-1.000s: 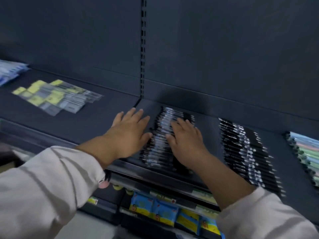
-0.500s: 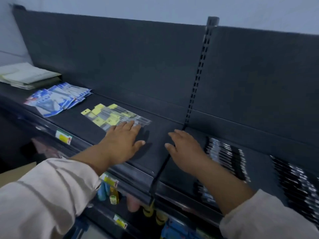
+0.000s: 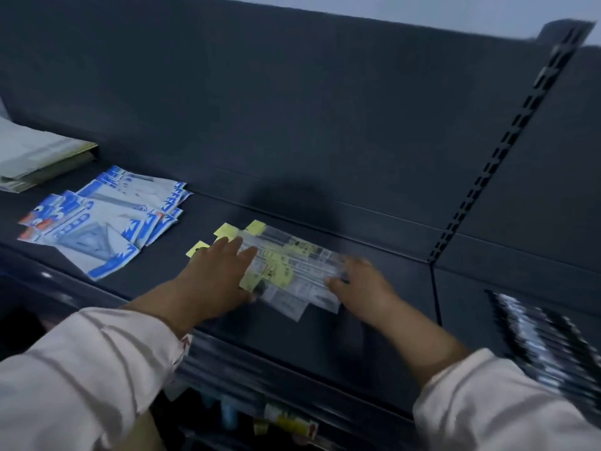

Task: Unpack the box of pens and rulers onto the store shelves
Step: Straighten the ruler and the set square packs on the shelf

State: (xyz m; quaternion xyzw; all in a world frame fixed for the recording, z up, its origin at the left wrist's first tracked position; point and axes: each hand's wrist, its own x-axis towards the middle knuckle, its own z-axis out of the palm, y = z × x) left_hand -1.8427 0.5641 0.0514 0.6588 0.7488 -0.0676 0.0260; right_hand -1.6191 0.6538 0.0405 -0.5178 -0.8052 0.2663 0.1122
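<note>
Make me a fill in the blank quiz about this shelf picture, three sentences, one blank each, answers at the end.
The left hand and the right hand both touch the clear packets with ____ tags. The blue-and-white packets lie to the ____ of them. The black pens lie far to their ____.
Missing words: yellow; left; right.

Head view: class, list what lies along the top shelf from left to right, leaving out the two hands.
stack of papers → blue-and-white packets → clear packets with yellow labels → slotted upright → black pens
</note>
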